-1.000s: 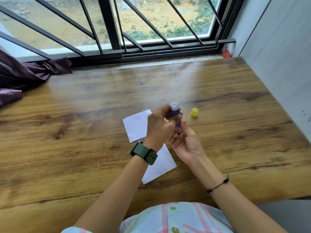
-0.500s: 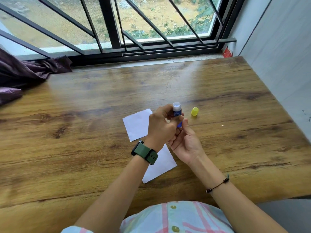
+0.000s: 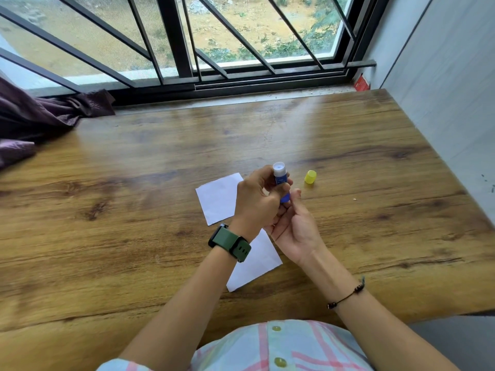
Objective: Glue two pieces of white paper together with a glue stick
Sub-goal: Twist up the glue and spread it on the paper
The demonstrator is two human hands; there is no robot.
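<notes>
A blue glue stick (image 3: pixel 280 178) with its white tip uncovered stands upright above the table, held in both hands. My left hand (image 3: pixel 257 199) wraps its upper body. My right hand (image 3: pixel 293 223), palm up, pinches its blue base with the fingertips. Its yellow cap (image 3: pixel 310 177) lies on the wooden table (image 3: pixel 134 210) just to the right. One white paper (image 3: pixel 218 199) lies flat left of my hands. A second white paper (image 3: pixel 254 266) lies nearer me, partly hidden under my left wrist.
A dark purple cloth (image 3: pixel 40 119) is bunched at the far left by the barred window (image 3: pixel 187 49). A grey wall (image 3: pixel 442 89) bounds the table on the right. A small red object (image 3: pixel 361 83) sits in the far right corner.
The glue stick and both hands stay almost in place. My right fingertips have shifted slightly at the stick's base.
</notes>
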